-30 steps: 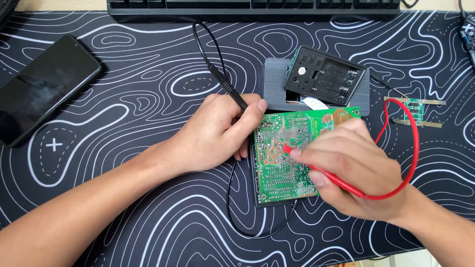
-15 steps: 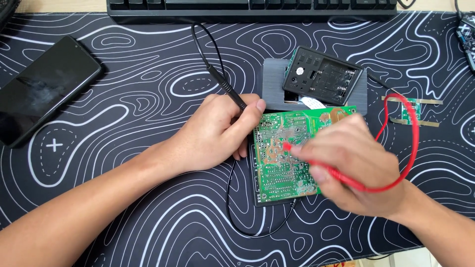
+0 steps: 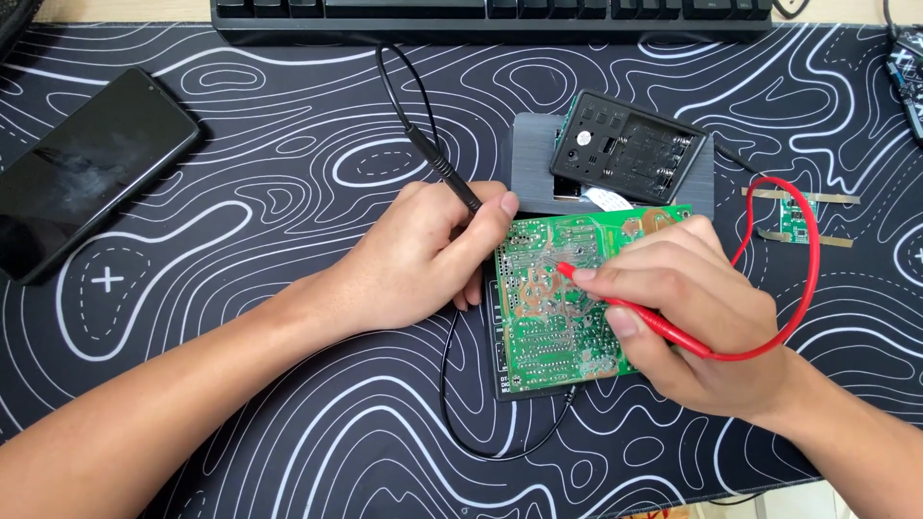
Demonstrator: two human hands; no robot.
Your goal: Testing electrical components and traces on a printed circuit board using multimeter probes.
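Right hand (image 3: 707, 317) pinches a red probe (image 3: 635, 312) like a pen, thumb and fingers closed on its shaft, tip touching the solder side of a green circuit board (image 3: 553, 317). Red lead (image 3: 803, 279) loops up and round past the wrist. Left hand (image 3: 423, 259) is curled shut on a black probe (image 3: 452, 178), thumb on top, tip at the board's upper left edge; fingers rest against the board's left side. Black lead (image 3: 452, 394) curves under the left hand and below the board. Board is flat, rectangular, shiny with silver solder joints, lying on a black slab between both hands. Worktop is covered by a black mat (image 3: 288, 144) with white wavy contour lines, smooth cloth look. Just beyond the board, a grey ribbed block (image 3: 534, 159) carries a black plastic case back (image 3: 625, 154) with empty battery slots, tilted. Small green module (image 3: 796, 221) with tape strips sits right of it. Black glossy phone (image 3: 87, 168) lies far left. Black keyboard (image 3: 490, 14) runs along the far edge.
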